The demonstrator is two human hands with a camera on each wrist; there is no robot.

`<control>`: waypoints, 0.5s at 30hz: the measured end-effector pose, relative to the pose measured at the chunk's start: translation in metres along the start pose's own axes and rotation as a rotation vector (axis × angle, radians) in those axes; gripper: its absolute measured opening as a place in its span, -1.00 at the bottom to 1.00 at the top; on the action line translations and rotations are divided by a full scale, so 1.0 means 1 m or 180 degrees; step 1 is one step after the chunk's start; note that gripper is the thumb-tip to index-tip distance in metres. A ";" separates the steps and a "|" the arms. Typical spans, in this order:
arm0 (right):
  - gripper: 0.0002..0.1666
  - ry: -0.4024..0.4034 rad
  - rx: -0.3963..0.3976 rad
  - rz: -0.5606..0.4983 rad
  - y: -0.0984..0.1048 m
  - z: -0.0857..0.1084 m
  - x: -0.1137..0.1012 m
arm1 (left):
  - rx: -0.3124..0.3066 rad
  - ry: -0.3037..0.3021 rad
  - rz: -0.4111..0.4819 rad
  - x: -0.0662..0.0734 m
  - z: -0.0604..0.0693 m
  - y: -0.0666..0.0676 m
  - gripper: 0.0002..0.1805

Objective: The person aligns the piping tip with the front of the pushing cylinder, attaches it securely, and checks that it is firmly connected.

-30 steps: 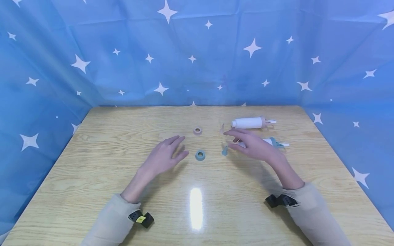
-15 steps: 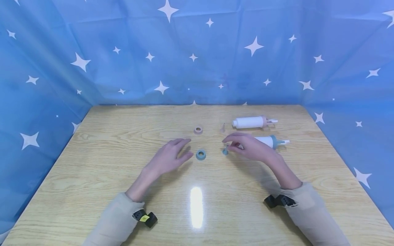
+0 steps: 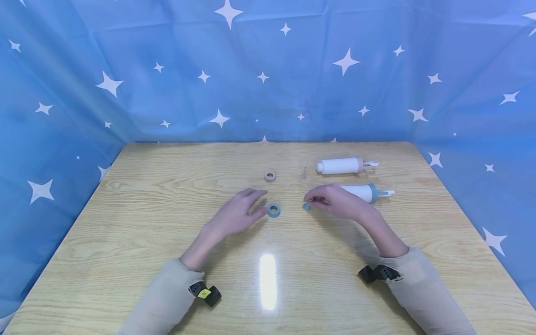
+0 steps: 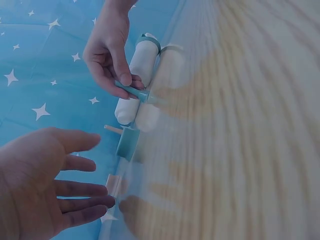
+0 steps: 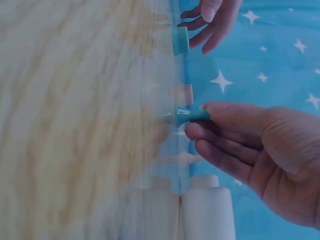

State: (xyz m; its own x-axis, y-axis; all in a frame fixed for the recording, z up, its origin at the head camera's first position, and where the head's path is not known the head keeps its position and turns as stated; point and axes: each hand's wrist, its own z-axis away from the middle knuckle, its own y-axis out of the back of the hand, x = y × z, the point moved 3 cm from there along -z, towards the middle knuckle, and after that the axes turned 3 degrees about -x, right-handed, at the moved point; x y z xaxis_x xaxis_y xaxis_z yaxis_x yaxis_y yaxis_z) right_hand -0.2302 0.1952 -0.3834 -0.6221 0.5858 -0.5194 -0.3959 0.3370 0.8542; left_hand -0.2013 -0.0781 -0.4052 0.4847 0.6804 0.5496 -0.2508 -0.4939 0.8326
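Observation:
My right hand [image 3: 335,201] pinches the narrow end of a teal cone-shaped nozzle [image 5: 185,115] between thumb and fingers. The nozzle's wide base is down at the tabletop. My left hand [image 3: 236,211] has its fingers extended beside a teal ring [image 3: 274,210]; in the head view the thumb tip is at the ring's left edge, and I cannot tell whether it touches. Behind the right hand lies a white syringe-like tube [image 3: 358,191] with a teal end, its front part hidden by the hand in the head view.
Further back stand a pink ring [image 3: 270,176] and a pink nozzle [image 3: 303,174]. A second white tube [image 3: 340,165] with a pink end lies at the back right. A blue star-patterned cloth [image 3: 268,83] hangs behind the wooden table [image 3: 125,223].
My left hand has moved right, closer to the teal ring. The right hand's fingers have come together on the teal nozzle's tip.

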 end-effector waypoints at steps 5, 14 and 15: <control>-0.81 0.0049 -0.0019 0.0007 -0.002 -0.001 0.003 | -0.0026 -0.0062 0.0015 0.002 -0.006 -0.004 -0.42; -0.85 -0.0025 -0.0069 -0.0109 -0.003 -0.001 0.005 | -0.0152 -0.0122 0.0116 0.005 -0.017 -0.012 -0.42; -0.86 -0.0038 -0.0071 -0.0122 -0.003 -0.001 0.005 | -0.0158 -0.0151 0.0101 0.006 -0.018 -0.013 -0.44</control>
State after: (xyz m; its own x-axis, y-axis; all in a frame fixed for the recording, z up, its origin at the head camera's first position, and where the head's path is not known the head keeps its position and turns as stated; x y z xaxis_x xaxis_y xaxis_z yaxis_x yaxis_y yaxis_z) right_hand -0.2328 0.1960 -0.3881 -0.5983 0.5816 -0.5512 -0.4342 0.3429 0.8330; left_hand -0.2101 -0.0581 -0.4112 0.5148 0.6378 0.5729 -0.3073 -0.4866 0.8178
